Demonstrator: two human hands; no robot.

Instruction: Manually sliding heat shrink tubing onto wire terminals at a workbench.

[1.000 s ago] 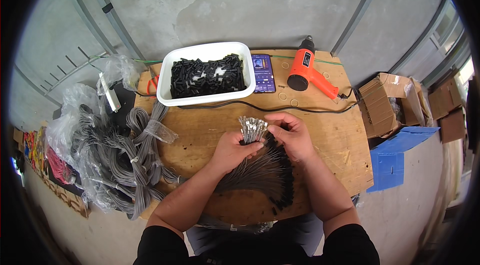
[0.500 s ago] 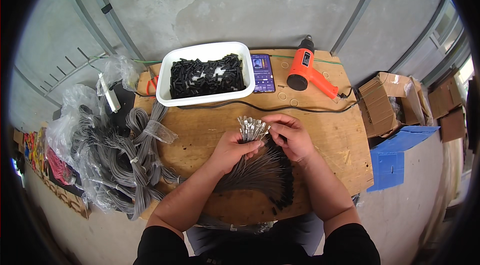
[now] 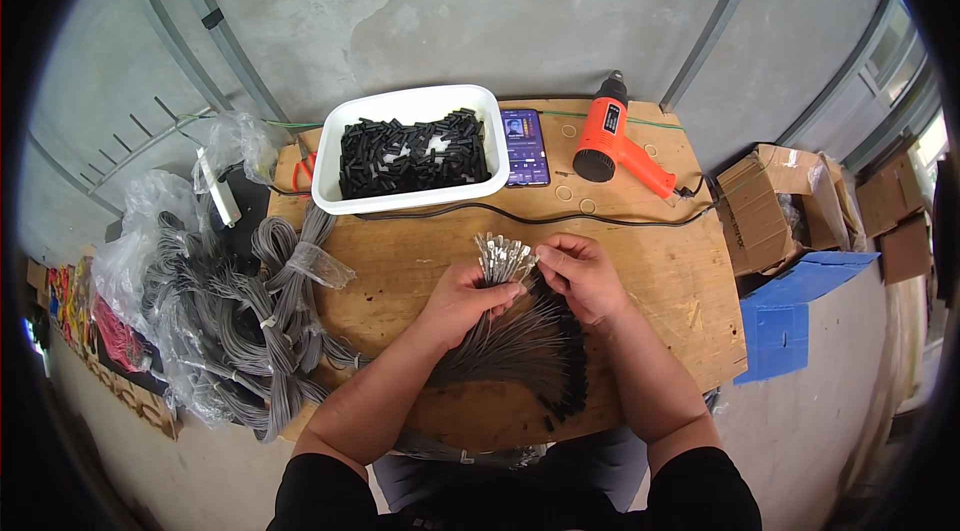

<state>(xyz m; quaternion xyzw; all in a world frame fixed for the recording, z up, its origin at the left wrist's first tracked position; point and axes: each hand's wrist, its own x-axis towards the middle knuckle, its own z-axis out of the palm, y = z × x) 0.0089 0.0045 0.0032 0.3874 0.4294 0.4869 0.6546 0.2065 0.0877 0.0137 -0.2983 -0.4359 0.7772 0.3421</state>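
Two bare hands are resting close together over the brown wooden bench (image 3: 665,281). The left hand (image 3: 465,301) is wrapping its fingers around a bunch of thin grey wires (image 3: 500,341), and their shiny silver metal ends (image 3: 505,256) are pointing to the far side. Just right of those tips, the right hand (image 3: 582,279) is pressing thumb and finger together; I cannot tell if one wire is sitting between them. The wires are running near and right, spreading like a fan, with their black ends (image 3: 573,366) lying beside the right forearm (image 3: 650,361). The white plastic tub (image 3: 420,200) is sitting far and left of the silver tips.
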